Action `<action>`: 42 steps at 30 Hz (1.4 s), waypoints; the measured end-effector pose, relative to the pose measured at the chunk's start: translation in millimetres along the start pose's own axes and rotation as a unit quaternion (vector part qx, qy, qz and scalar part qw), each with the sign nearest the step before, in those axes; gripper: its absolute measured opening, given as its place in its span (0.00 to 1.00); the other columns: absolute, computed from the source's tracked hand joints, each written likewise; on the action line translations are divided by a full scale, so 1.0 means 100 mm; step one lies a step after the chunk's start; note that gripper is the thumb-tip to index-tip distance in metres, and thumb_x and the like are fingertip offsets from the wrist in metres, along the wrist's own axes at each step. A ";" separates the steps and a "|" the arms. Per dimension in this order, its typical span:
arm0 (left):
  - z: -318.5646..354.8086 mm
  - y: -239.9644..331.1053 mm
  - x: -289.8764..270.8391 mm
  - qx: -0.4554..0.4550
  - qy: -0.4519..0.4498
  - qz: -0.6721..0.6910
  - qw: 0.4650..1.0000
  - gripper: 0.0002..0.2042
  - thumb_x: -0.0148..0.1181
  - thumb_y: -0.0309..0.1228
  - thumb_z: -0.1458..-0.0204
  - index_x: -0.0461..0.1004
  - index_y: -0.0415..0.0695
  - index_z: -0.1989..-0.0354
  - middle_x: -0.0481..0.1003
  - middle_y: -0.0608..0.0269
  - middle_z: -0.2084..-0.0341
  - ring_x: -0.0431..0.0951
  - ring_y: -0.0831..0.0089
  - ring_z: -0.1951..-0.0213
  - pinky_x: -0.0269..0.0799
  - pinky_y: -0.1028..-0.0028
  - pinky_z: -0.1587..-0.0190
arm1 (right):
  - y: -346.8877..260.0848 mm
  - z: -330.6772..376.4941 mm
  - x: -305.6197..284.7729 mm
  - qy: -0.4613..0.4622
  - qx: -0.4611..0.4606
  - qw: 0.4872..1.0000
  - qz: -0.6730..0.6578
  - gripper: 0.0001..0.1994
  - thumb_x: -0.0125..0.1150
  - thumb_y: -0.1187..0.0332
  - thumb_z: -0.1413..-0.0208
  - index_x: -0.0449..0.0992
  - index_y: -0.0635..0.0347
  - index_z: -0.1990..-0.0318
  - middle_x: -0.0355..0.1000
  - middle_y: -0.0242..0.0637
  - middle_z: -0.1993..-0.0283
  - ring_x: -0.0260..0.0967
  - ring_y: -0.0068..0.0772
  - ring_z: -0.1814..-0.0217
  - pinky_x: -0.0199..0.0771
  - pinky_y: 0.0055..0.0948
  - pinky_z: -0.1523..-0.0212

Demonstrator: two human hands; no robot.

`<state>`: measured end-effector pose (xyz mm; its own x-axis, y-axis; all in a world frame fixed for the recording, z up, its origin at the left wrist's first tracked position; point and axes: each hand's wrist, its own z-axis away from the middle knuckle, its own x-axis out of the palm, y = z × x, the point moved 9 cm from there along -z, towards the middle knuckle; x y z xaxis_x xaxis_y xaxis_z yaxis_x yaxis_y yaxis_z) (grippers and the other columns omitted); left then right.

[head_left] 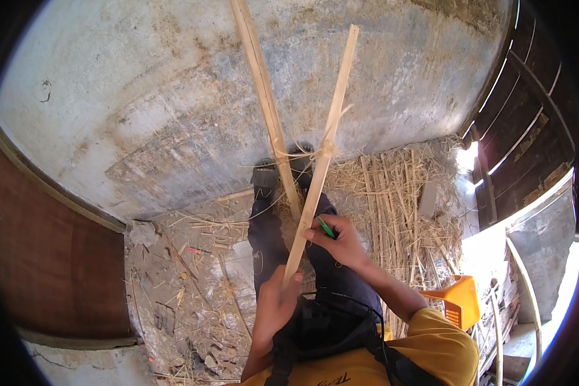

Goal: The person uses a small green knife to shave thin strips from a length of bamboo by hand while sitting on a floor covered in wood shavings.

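Note:
A pale, flat wooden strip (pixel 336 109) slants up and away from my lap. Its near end is gripped in my left hand (pixel 275 307), the fingers closed around it. Farther up the same strip, my right hand (pixel 344 244) is closed, its thumb against the wood. A slim green tool (pixel 326 226) pokes out of my right fist; its working end is hidden, so I cannot tell its kind. Curled shavings (pixel 328 150) cling partway along the strip. To its left, a longer wooden strip (pixel 258 71) passes between my legs and leans toward the wall.
A stained concrete wall (pixel 174 83) rises beyond my dark shoes (pixel 264 175). Straw-like shavings and thin sticks (pixel 392 206) litter the floor. An orange plastic chair or basket (pixel 462 302) sits at right, near pale poles (pixel 526 283). A brown panel (pixel 58 251) stands at left.

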<state>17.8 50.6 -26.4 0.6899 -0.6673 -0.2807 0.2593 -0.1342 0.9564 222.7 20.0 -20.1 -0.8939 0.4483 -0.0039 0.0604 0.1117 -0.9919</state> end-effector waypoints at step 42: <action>0.30 -0.20 0.00 -0.103 -0.016 0.161 0.981 0.23 0.48 0.40 0.18 0.70 0.43 0.70 0.66 0.73 0.80 0.65 0.86 0.82 0.59 0.78 0.79 | -0.72 -0.13 -0.51 0.176 -0.222 0.889 0.360 0.14 0.77 0.56 0.36 0.88 0.55 0.54 0.83 0.39 0.66 0.80 0.44 0.72 0.77 0.39 0.70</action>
<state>-7.7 31.9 -43.0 0.7378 -0.6739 0.0398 0.1642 0.2363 0.9577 269.8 0.2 53.7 -0.3630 0.7864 -0.4997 0.7997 -0.0123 -0.6003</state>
